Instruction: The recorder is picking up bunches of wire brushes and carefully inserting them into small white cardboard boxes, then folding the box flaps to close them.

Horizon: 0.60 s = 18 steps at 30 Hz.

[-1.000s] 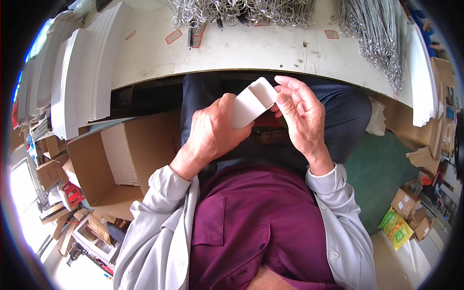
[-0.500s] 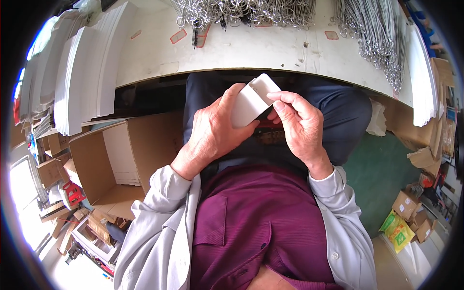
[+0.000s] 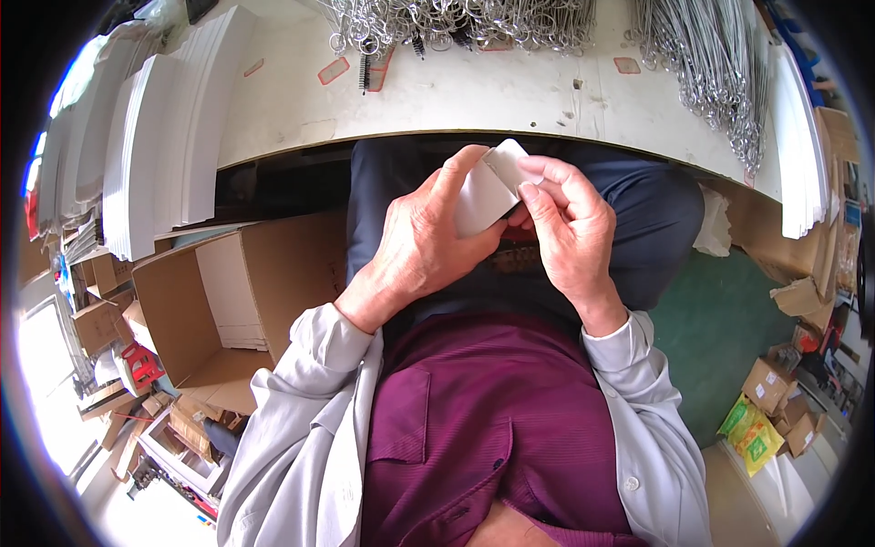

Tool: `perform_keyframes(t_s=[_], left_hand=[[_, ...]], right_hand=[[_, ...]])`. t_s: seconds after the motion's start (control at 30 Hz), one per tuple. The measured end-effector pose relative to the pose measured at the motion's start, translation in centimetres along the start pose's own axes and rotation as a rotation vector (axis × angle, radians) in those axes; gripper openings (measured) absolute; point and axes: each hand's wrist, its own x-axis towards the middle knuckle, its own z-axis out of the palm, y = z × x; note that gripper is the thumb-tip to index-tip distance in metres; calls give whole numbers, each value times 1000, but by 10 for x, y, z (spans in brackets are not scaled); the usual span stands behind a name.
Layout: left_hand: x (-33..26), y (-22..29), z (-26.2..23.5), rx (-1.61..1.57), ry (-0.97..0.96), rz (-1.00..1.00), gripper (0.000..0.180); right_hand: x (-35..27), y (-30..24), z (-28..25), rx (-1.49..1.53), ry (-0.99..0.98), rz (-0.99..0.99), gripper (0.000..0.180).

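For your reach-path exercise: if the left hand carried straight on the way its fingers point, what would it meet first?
The left hand points up past the small white box it grips; beyond, likely the white table's front edge, though depth is unclear.

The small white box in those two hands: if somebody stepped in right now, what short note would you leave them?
Left hand: wrapped around the small white box, thumb along its side.
Right hand: fingers pinching the box's upper end, where a flap looks partly folded.
Where things are: the box is held over the lap, just below the edge of the white worktable. Metal wire rings lie piled on the table. Stacks of flat white card stand at the left, above an open cardboard carton.
Done: box in hand and shaped.
Left: the end appears not yet closed.
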Motion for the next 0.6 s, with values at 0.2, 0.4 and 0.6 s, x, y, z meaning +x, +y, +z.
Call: perform_keyframes(t_s=[0.2, 0.4, 0.6], left_hand=[[1, 3, 5, -9, 2, -14, 77], [1, -3, 7, -11, -13, 14, 67], [0, -7, 10, -30, -71, -2, 51]], right_hand=[[4, 3, -1, 67, 0, 94, 22], [5, 1, 2, 3, -24, 106, 16], [2, 11, 2, -271, -35, -106, 11]])
